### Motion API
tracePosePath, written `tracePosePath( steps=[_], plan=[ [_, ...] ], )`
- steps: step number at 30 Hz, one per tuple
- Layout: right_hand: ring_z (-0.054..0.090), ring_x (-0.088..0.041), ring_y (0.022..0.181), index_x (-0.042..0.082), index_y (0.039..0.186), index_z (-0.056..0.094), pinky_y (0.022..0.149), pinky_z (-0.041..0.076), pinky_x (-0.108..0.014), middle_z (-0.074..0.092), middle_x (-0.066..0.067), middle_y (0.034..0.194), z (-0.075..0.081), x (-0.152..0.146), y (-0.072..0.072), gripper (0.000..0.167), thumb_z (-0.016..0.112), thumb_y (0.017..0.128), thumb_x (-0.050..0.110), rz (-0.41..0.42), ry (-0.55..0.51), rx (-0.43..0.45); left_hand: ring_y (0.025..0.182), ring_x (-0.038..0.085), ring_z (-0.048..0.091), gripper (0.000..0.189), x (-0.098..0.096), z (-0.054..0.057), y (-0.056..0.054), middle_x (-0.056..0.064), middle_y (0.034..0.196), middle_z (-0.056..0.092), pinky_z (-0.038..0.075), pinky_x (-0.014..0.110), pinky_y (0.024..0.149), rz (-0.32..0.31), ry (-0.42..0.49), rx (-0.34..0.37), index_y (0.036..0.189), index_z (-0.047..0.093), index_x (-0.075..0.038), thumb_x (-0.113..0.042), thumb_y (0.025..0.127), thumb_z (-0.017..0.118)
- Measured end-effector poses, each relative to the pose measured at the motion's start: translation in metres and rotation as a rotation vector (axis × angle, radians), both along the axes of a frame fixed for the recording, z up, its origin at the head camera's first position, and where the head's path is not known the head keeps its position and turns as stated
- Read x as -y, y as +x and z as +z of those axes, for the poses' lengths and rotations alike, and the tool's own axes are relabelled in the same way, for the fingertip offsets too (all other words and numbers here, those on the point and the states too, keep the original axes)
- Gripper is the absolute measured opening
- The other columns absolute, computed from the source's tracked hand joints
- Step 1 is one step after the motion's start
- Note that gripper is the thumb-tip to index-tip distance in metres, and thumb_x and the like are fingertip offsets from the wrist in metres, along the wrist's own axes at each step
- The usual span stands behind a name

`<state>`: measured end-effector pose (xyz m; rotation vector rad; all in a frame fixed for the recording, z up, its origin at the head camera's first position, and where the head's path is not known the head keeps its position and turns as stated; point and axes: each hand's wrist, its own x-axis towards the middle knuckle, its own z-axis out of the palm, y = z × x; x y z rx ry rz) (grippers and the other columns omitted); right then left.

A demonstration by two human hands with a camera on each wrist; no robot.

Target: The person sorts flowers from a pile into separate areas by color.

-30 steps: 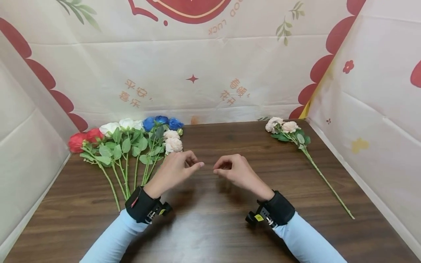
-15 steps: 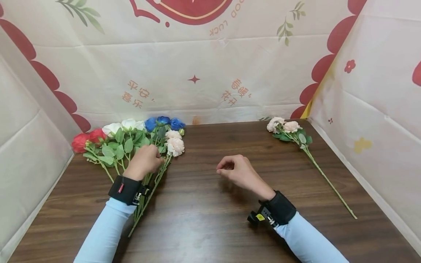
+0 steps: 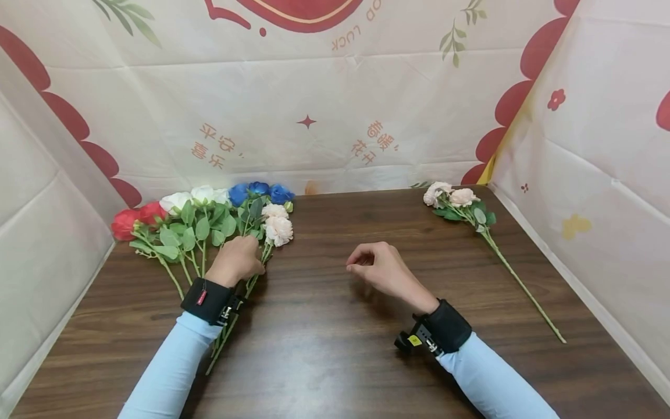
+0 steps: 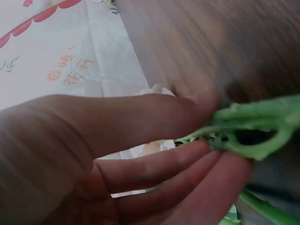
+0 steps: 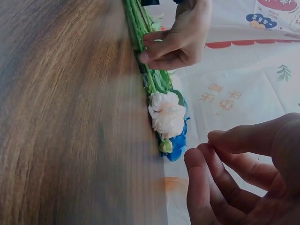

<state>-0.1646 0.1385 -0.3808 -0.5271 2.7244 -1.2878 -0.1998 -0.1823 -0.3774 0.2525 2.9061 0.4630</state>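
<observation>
Two pink blooms (image 3: 279, 231) | just beyond left grip (image 3: 235, 260), pinching their stem (image 4: 262, 111) | right grip (image 3: 384, 270) loosely curled, empty

Plain light-blue sleeves (image 3: 494, 373) cover both forearms, one reaching the wide black right strap (image 3: 450, 325). Beside that strap sit a silvery fitting (image 3: 432, 347), yellow label (image 3: 414, 340) and black camera (image 3: 402, 342). Across from it, a matching black left band (image 3: 213, 302) bears a red tag (image 3: 202, 297).

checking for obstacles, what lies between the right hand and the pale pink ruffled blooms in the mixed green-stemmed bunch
Only bare brown wood-grain tabletop lies between the right hand and those pale pink blooms; the head view shows it.
</observation>
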Motion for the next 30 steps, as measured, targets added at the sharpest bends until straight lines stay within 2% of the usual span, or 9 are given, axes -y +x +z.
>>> tracePosePath(
  steps=[3,8,15,20,22,25,28,30],
  plan=[
    [0.062,-0.015,0.073,0.015,0.093,0.078,0.065,0.049,-0.029,0.073,-0.001,0.085,0.001,0.000,0.000,0.004,0.075,0.094,0.013,-0.002,0.003,0.003,0.056,0.019,0.043,0.029,0.000,0.002,0.001,0.002,0.063,0.043,0.036,0.030,0.054,-0.002,0.006,0.015,0.067,0.047,-0.012,-0.002,0.081,0.070],
    [0.062,-0.015,0.071,0.014,0.092,0.078,0.064,0.050,-0.028,0.072,-0.002,0.085,0.001,-0.001,-0.001,0.004,0.075,0.094,0.013,0.005,-0.008,0.019,0.057,0.017,0.035,0.032,0.001,0.003,0.003,0.000,0.064,0.035,0.030,0.030,0.056,-0.024,0.007,-0.002,0.068,0.043,-0.013,-0.001,0.081,0.069],
    [0.063,-0.017,0.067,0.013,0.094,0.078,0.062,0.052,-0.029,0.072,-0.005,0.083,-0.002,-0.006,-0.004,0.004,0.074,0.095,0.012,0.005,-0.042,0.048,0.052,0.011,0.016,0.051,0.000,0.007,0.005,-0.007,0.057,0.018,0.019,0.026,0.052,-0.055,0.073,-0.017,0.053,0.032,-0.020,-0.002,0.081,0.070],
    [0.065,-0.023,0.067,0.012,0.095,0.078,0.060,0.053,-0.030,0.072,-0.005,0.083,-0.002,-0.007,-0.005,0.004,0.073,0.095,0.013,0.006,-0.053,0.062,0.051,0.010,0.018,0.054,-0.003,0.017,0.011,-0.008,0.054,0.019,0.020,0.025,0.053,-0.078,0.117,-0.051,0.049,0.035,-0.020,-0.005,0.084,0.073],
    [0.064,-0.023,0.066,0.011,0.096,0.078,0.059,0.053,-0.030,0.072,-0.005,0.083,-0.002,-0.008,-0.005,0.005,0.073,0.095,0.013,0.008,-0.056,0.066,0.050,0.011,0.023,0.050,-0.005,0.022,0.013,-0.007,0.053,0.024,0.024,0.025,0.053,-0.067,0.133,-0.059,0.050,0.041,-0.019,-0.006,0.085,0.074],
    [0.063,-0.021,0.064,0.010,0.097,0.077,0.058,0.053,-0.030,0.072,-0.005,0.083,-0.001,-0.008,-0.005,0.006,0.073,0.096,0.013,0.015,-0.061,0.071,0.053,0.012,0.037,0.031,-0.008,0.030,0.017,-0.006,0.057,0.043,0.035,0.027,0.055,-0.046,0.158,-0.078,0.060,0.061,-0.014,-0.009,0.086,0.077],
    [0.064,-0.026,0.064,0.008,0.098,0.077,0.058,0.054,-0.031,0.071,-0.006,0.083,-0.001,-0.008,-0.005,0.007,0.073,0.096,0.013,0.022,-0.074,0.075,0.066,0.016,0.060,0.007,-0.014,0.034,0.019,0.001,0.076,0.070,0.051,0.035,0.067,-0.030,0.173,-0.099,0.084,0.077,-0.010,-0.015,0.086,0.081],
    [0.066,-0.032,0.068,0.009,0.097,0.077,0.059,0.057,-0.035,0.072,-0.007,0.084,-0.002,-0.008,-0.005,0.006,0.073,0.096,0.012,0.026,-0.086,0.083,0.076,0.019,0.068,0.012,-0.018,0.035,0.019,0.006,0.088,0.077,0.055,0.039,0.076,-0.024,0.190,-0.099,0.094,0.079,-0.008,-0.018,0.087,0.082]
  ],
)
